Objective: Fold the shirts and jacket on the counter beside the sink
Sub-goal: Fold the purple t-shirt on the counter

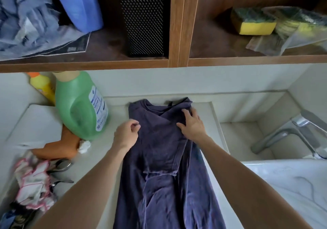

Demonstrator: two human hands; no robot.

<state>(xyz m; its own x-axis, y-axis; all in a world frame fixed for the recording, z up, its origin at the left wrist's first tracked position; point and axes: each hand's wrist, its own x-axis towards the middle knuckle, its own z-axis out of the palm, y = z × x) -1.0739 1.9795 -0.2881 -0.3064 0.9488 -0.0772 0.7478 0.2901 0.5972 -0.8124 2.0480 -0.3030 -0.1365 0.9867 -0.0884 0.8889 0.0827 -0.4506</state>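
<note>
We have one dark blue shirt (164, 158) laid lengthwise on the pale counter (109, 158), collar end away from us, just left of the sink (247, 140). Its sides are already turned in toward the middle, so it lies as a narrow strip; we judge the lengthwise folds done and the crosswise fold, hem up to collar, still to come. Our right hand (192, 124) rests flat on the folded-in right shoulder, fingers spread and pressing the cloth down. Our left hand (126, 133) is curled at the shirt's left edge, thumb and fingertips drawn together, apparently pinching the fabric there, though the view does not show the pinch clearly.

No finished, folded garment shows anywhere near our hands, so most of the task seems left. Well to the left of our left hand lies a crumpled white-and-pink cloth (33, 179), perhaps another garment; we cannot tell which.

Close beside our left hand stands a green detergent bottle (81, 108), with a yellow bottle (42, 85) behind it and an orange item (58, 145) under a white board (37, 124). These crowd the left side and limit room for spreading sleeves. To the right of our right hand the counter drops into the sink, with the faucet (290, 133) beyond.
</note>
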